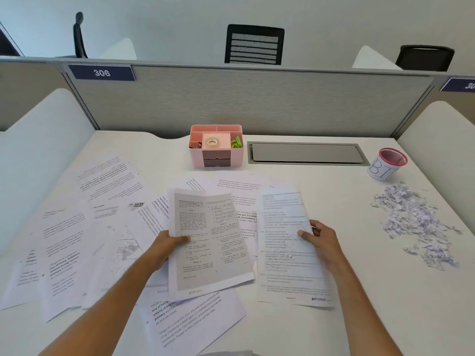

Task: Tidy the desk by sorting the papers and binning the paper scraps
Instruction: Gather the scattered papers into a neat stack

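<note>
My left hand [168, 246] grips the left edge of a greyish printed sheet [209, 240], thumb on top, lifting it above the desk. My right hand [320, 240] pinches the right edge of a white printed sheet [288, 253], also raised. Several more printed papers [84, 227] lie scattered and overlapping over the left and middle of the white desk [321, 330]. A heap of shredded paper scraps [416, 222] lies at the right. Behind the scraps stands a small pink mesh bin [386, 164] with a white label, upright.
A pink desk organiser [216, 146] with tape and clips stands at the back centre. A grey cable hatch [305, 153] is set into the desk beside it. Grey partition panels [244, 98] and white side dividers close in the desk.
</note>
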Action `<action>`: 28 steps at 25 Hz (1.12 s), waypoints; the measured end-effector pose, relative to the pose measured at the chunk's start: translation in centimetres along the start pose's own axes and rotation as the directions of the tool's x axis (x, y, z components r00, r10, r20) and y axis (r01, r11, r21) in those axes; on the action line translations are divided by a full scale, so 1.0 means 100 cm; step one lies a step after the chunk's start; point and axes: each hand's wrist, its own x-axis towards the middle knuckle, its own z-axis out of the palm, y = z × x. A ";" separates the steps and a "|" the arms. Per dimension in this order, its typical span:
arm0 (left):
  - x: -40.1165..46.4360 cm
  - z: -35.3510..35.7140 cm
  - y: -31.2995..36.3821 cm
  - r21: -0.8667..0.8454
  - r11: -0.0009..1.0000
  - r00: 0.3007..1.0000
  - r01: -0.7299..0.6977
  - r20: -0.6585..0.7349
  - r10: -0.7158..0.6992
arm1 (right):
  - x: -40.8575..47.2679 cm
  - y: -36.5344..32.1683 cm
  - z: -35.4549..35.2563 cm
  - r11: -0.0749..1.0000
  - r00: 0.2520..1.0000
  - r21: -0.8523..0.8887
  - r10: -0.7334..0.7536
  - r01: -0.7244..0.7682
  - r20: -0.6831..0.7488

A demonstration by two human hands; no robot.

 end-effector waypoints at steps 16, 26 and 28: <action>-0.012 -0.001 -0.004 -0.082 0.994 0.998 -0.067 -0.001 0.067 | 0.005 -0.064 0.059 0.978 0.949 0.203 -0.016 -0.051 0.315; -0.006 -0.005 -0.006 -0.096 0.994 0.998 -0.058 0.019 0.060 | 0.019 -0.012 0.137 0.863 0.997 -0.502 0.073 -0.055 0.016; -0.005 -0.005 -0.006 -0.109 0.992 0.998 -0.059 0.028 0.063 | 0.017 -0.007 0.149 0.831 0.999 -0.556 0.021 -0.034 -0.030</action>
